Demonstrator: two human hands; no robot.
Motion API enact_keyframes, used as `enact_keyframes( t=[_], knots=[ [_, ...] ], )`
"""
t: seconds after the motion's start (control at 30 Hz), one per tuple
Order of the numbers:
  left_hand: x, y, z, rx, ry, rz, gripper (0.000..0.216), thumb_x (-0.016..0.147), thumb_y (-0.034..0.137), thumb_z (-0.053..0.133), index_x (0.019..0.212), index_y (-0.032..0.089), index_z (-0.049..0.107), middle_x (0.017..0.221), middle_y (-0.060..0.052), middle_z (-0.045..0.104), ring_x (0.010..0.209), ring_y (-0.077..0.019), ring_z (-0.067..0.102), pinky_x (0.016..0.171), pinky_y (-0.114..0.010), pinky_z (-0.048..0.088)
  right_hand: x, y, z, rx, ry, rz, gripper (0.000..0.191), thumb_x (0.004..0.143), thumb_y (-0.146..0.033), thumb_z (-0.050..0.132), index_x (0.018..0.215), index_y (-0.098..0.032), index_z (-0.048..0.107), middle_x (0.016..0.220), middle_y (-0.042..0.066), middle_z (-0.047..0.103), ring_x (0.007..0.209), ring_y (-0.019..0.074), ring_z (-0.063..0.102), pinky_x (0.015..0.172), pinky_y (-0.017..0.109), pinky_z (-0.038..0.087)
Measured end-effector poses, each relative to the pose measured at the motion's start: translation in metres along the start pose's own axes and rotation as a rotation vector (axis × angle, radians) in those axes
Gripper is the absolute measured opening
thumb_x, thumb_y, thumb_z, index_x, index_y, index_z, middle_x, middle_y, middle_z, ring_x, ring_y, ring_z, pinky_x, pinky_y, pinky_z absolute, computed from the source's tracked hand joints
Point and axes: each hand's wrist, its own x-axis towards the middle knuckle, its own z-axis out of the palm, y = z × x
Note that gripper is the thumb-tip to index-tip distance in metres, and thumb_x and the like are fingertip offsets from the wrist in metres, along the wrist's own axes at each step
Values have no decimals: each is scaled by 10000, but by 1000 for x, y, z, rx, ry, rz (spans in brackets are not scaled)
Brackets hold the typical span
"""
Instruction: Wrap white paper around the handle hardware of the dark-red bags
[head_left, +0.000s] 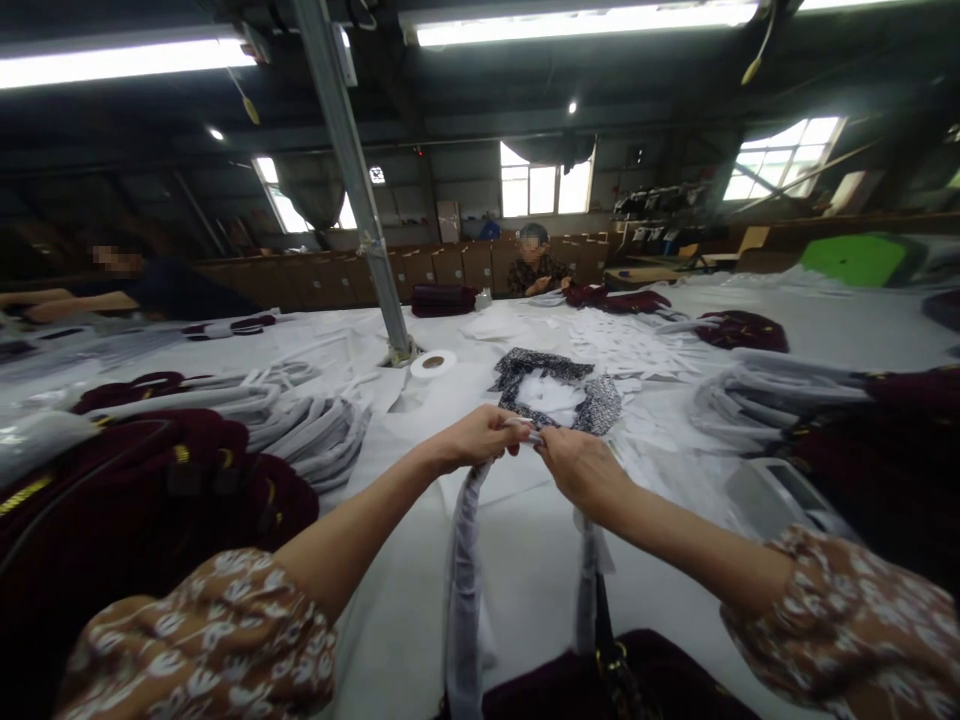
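My left hand (487, 435) and my right hand (589, 472) meet at the middle of the picture, both closed on a bag strap (465, 590) in a pale, see-through wrapping. The fingers pinch the strap close together at its top. From there its two sides hang down to a dark maroon bag (544, 692) at the bottom edge, partly out of the picture. A gold-coloured metal fitting shows on the bag near the right side of the strap. Just beyond my hands lies a black-and-white speckled piece (517, 370) with white scraps inside it.
Maroon bags (210, 480) with wrapped straps (322, 430) are piled at left, and more wrapped straps (750, 400) lie at right. A metal post (360, 190) rises from the table beside a white roll (433, 364). Two people (536, 265) sit across the table. White scraps (630, 340) lie scattered.
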Motion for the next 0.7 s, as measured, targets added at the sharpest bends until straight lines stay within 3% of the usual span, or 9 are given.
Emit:
enact_keyframes(
  t=[0.13, 0.3, 0.47, 0.6, 0.7],
  knots=[
    [-1, -15, -4, -81, 15, -21, 373, 747, 442, 559, 942, 139, 656, 585, 30, 509, 495, -72, 392, 453, -199, 301, -18, 5, 15, -25, -1, 77, 176, 925, -255, 366, 909, -186, 526, 727, 51, 643, 659, 196, 613, 533, 254, 319],
    [10, -27, -5, -114, 35, -3, 333, 721, 410, 610, 876, 123, 678, 576, 11, 537, 500, -73, 412, 456, -200, 309, -52, 8, 44, 186, -13, 250, 214, 931, -270, 300, 1027, -199, 479, 656, 26, 630, 609, 206, 625, 529, 263, 329],
    [40, -30, 1, -67, 146, 25, 356, 740, 409, 596, 920, 111, 668, 631, -20, 589, 548, -84, 484, 474, -189, 345, -49, 29, 58, 380, -12, 391, 310, 907, -338, 286, 1154, -199, 410, 664, 24, 624, 606, 223, 619, 554, 284, 372],
    [54, -42, -9, 25, 206, -18, 391, 806, 436, 497, 1060, 166, 619, 792, -44, 657, 675, -112, 581, 567, -199, 429, -41, 58, 74, 367, -62, 408, 271, 870, -398, 310, 847, -231, 522, 743, 47, 627, 722, 232, 612, 621, 299, 397],
    [50, -71, -31, 166, 341, -129, 459, 876, 432, 334, 1203, 162, 510, 1051, -105, 630, 891, -158, 597, 725, -263, 468, -49, 73, 97, 504, -76, 526, 273, 829, -441, 357, 745, -224, 498, 751, 53, 632, 734, 222, 610, 640, 294, 417]
  ],
)
